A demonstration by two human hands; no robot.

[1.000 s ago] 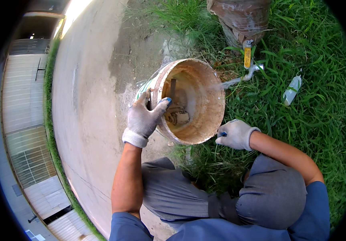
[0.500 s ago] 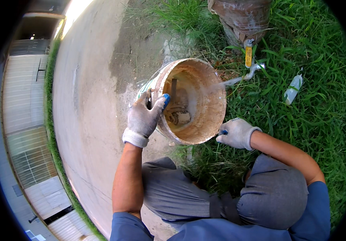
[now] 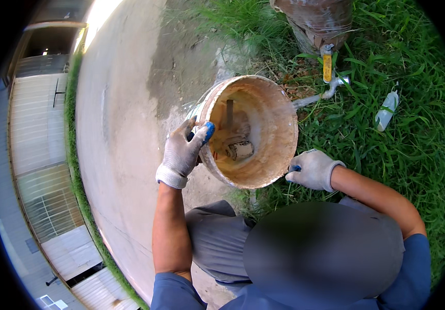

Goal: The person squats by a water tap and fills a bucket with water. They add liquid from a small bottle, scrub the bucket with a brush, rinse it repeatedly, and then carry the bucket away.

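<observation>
A plastic bucket (image 3: 284, 150), crusted with brown residue, is tilted so that its mouth opens up and right. Cloudy water in it surrounds a dark flat bar (image 3: 229, 111) and a pale blocky thing (image 3: 241, 150) whose kind I cannot make out. My left hand (image 3: 182, 150), in a white-and-blue work glove, grips the left rim between thumb and fingers. My right hand (image 3: 311, 169), gloved alike, is closed at the lower right rim; its fingertips are partly hidden. Water (image 3: 307, 102) runs from a metal tap (image 3: 332, 88) with a yellow lever (image 3: 327, 68) to the bucket's right rim.
A wrapped brown post (image 3: 318, 23) stands behind the tap. A white plastic bottle (image 3: 387, 111) lies in the grass (image 3: 356, 139) on the right. Concrete ground (image 3: 124, 129) stretches left to a grass strip and pale metal panels (image 3: 39, 124). My knees are close below the bucket.
The water stream, earlier seen spraying inside the bucket, now shows only as far as its right rim. The bucket's mouth is turned slightly differently. Both hands stay at the rim.
</observation>
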